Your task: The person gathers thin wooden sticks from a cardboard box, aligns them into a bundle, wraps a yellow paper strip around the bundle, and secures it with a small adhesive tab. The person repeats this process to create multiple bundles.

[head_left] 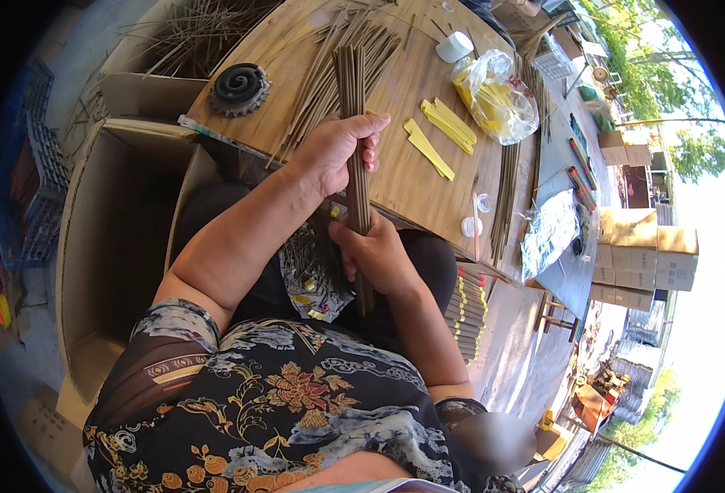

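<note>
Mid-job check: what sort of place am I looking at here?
Probably a small handwork shop, at least partly open to the outdoors: a wooden table holds loose brown sticks, cardboard boxes stand stacked beyond it, and trees show at the upper right.

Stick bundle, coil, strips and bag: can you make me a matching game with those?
1. Stick bundle
2. Coil
3. Loose strips
4. Bag

A. Clear, yellow things inside
B. Black, near the wooden table's left edge
C. In the left hand and right hand
D. Flat and yellow

Pairs: 1-C, 2-B, 3-D, 4-A
</note>
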A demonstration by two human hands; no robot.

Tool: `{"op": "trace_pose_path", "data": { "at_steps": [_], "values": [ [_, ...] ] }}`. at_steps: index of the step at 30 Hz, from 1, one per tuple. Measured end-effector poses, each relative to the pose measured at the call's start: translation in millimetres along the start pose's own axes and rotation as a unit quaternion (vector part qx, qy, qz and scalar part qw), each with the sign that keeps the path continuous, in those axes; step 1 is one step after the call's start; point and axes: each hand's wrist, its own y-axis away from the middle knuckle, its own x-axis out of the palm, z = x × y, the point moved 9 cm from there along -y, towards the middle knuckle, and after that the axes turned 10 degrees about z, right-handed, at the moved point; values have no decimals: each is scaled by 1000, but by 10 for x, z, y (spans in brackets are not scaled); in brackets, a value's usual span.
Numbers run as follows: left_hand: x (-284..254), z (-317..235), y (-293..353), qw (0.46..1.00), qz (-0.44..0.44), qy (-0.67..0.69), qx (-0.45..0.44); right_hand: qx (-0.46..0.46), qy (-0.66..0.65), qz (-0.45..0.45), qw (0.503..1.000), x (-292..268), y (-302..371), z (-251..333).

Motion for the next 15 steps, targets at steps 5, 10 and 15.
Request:
{"op": "trace_pose_path", "data": {
  "at_steps": [5,10,15],
  "values": [
    [65,-82,2,1000,19,-6,11,-5,-41,30,999,40,17,32],
    [26,-139,10,997,3,-55,50,-21,54,-17,998,-9,-32,-2],
    [235,-177,26,993,113,32,21,-58,-189,170,965,236,-6,127]
  ]
}}
